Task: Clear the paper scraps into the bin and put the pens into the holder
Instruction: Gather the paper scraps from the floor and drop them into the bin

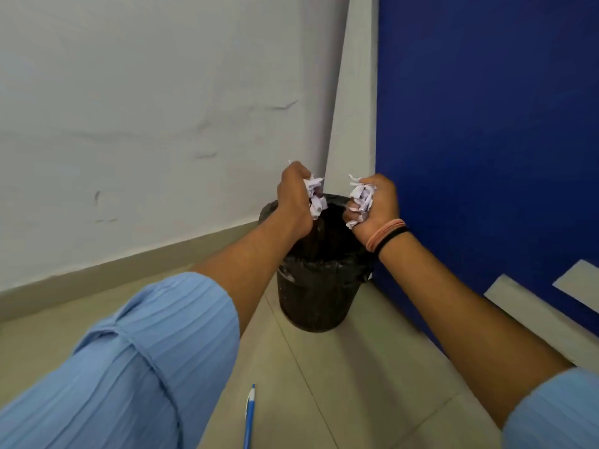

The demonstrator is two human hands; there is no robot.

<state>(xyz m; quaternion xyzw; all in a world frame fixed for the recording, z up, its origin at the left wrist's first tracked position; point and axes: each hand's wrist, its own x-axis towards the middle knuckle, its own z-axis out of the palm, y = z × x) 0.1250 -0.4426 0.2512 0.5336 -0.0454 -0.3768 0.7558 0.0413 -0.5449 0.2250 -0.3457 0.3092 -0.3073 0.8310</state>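
Head view: both fists, left hand (293, 196) and right hand (377, 202), fingers squeezed round paper scraps (316, 197), hover above the bin (319, 296) at 12 o'clock. Just let go low, over the middle, so nothing flutters out.

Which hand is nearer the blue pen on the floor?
Left, narrowly. The left hand is up over the bin's left rim; the right hand is over its right rim, farther across from the blue pen.

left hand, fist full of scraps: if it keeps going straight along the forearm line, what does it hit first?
Probably the white wall in the corner behind the bin. The left hand seems to sit above the bin's rim, so it likely passes over it; depth is unclear from one view.
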